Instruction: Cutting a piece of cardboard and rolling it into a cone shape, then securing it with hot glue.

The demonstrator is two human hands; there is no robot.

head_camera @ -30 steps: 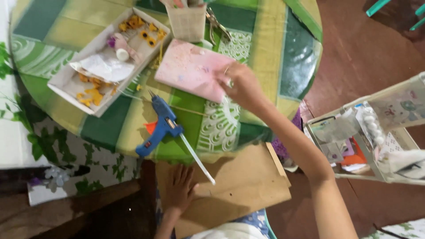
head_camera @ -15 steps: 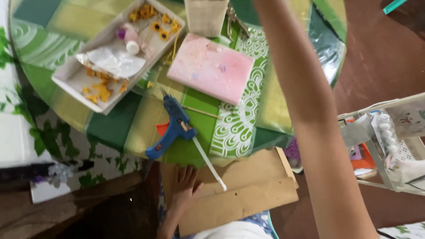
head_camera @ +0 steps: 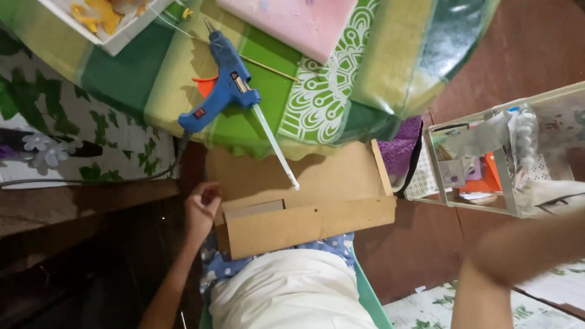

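Two hands show, well apart. The left hand [head_camera: 202, 210] curls its fingers against the left end of a brown cardboard box [head_camera: 304, 201] that rests on the person's lap, just below the table edge. The right hand [head_camera: 518, 250] is a blur at the lower right; whether it is open or holding anything cannot be told. A blue glue gun [head_camera: 222, 85] lies on the green patterned tablecloth [head_camera: 329, 97], its clear glue stick [head_camera: 275, 146] reaching out over the box.
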